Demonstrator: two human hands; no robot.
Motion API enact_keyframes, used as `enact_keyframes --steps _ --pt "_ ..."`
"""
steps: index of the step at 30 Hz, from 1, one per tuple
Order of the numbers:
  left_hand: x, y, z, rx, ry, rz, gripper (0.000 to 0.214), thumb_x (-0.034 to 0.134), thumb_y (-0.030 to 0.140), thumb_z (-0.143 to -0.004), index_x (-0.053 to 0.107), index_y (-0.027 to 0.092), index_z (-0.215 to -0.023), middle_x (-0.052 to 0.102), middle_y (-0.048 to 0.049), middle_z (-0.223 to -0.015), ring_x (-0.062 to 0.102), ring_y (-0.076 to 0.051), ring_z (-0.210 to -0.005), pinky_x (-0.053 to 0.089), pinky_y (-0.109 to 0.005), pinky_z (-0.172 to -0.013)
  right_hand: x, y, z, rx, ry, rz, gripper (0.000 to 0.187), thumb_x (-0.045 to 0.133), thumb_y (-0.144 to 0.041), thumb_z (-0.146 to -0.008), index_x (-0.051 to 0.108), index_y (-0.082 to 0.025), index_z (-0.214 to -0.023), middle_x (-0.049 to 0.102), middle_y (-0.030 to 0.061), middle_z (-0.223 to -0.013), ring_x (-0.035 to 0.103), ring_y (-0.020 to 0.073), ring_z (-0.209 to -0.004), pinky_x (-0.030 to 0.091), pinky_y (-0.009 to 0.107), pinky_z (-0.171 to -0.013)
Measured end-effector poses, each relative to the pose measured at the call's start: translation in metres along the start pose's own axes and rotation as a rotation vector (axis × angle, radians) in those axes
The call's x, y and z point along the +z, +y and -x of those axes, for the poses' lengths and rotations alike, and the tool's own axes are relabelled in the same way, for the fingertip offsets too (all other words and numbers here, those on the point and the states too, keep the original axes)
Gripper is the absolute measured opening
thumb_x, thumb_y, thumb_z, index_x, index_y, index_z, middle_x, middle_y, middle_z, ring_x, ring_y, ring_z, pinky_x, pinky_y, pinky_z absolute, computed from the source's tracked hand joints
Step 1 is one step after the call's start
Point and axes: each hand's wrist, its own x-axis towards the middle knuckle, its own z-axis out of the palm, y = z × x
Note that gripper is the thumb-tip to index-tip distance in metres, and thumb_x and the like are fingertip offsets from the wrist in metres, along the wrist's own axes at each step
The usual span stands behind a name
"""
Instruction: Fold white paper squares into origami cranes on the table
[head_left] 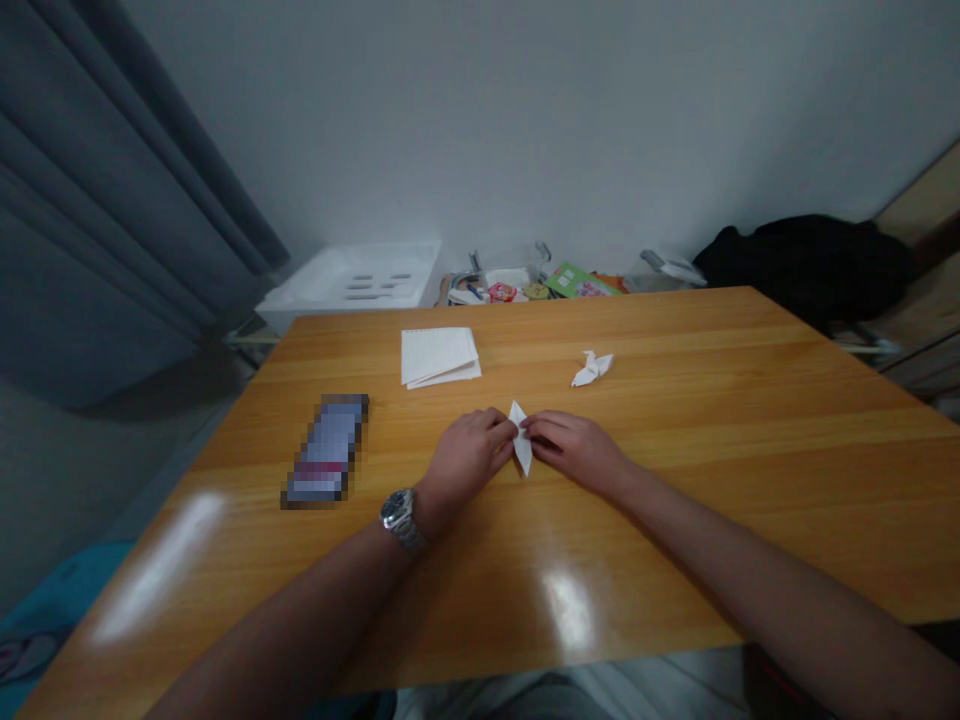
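A small white folded paper [523, 455], shaped like a narrow diamond, is between my two hands over the middle of the table. My left hand [472, 450], with a metal watch on its wrist, pinches the paper's left edge. From the other side, my right hand [574, 447] grips the right edge with its thumb and fingers. Beyond my right hand a finished-looking folded paper bird [592, 369] rests on the wood. Farther back on the left lies a stack of lined paper sheets [439, 356].
A phone [328, 450] with a blurred screen lies on the wooden table [675, 420] at left. Behind the table's far edge are a white plastic tray [360, 275], a green booklet [577, 281] with assorted small items, and a black cloth heap [802, 265].
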Motion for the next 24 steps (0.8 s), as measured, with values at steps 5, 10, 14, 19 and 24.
enact_keyframes --steps 5,10,14,19,24 --pt "-0.0004 0.0010 0.0001 -0.010 0.008 0.008 0.010 0.058 0.027 -0.097 0.065 0.022 -0.100 0.066 -0.0046 -0.102 0.059 -0.021 -0.091 0.047 -0.033 -0.081 -0.0004 -0.0009 -0.0004 0.012 0.006 -0.010 0.011 0.059 -0.019 -0.096 0.068 -0.020 -0.102 0.070 0.0109 -0.111 0.067 0.0231 -0.101 0.057 0.038 -0.089" --pt "0.0017 0.0001 0.0006 -0.027 0.029 0.058 0.009 0.059 0.026 -0.097 0.066 0.021 -0.099 0.066 -0.0039 -0.102 0.060 -0.021 -0.092 0.047 -0.033 -0.081 0.0007 0.0004 -0.0007 0.033 0.020 -0.063 0.011 0.059 -0.019 -0.096 0.068 -0.020 -0.102 0.068 0.0101 -0.109 0.066 0.0226 -0.101 0.055 0.037 -0.089" --pt "0.0036 -0.0014 -0.0001 -0.042 0.034 0.108 0.008 0.061 0.025 -0.095 0.066 0.021 -0.098 0.067 -0.0041 -0.102 0.060 -0.021 -0.093 0.047 -0.033 -0.082 0.0018 0.0018 -0.0020 0.054 0.038 -0.122 0.008 0.060 -0.017 -0.095 0.067 -0.020 -0.099 0.067 0.0092 -0.108 0.065 0.0219 -0.100 0.054 0.037 -0.089" --pt "0.0047 -0.0027 -0.0007 -0.056 0.043 0.151 0.008 0.061 0.025 -0.094 0.066 0.021 -0.097 0.067 -0.0045 -0.101 0.061 -0.021 -0.094 0.048 -0.032 -0.083 0.0010 0.0024 -0.0038 0.076 0.061 -0.188 0.007 0.062 -0.014 -0.093 0.066 -0.020 -0.096 0.065 0.0088 -0.106 0.063 0.0216 -0.100 0.052 0.037 -0.089" --pt "0.0045 -0.0032 0.0000 -0.065 0.051 0.195 0.008 0.061 0.026 -0.095 0.067 0.021 -0.098 0.067 -0.0048 -0.101 0.061 -0.021 -0.095 0.048 -0.032 -0.084 0.0007 0.0026 -0.0043 0.087 0.069 -0.226 0.007 0.062 -0.014 -0.094 0.065 -0.021 -0.095 0.064 0.0082 -0.106 0.062 0.0212 -0.100 0.051 0.037 -0.089"
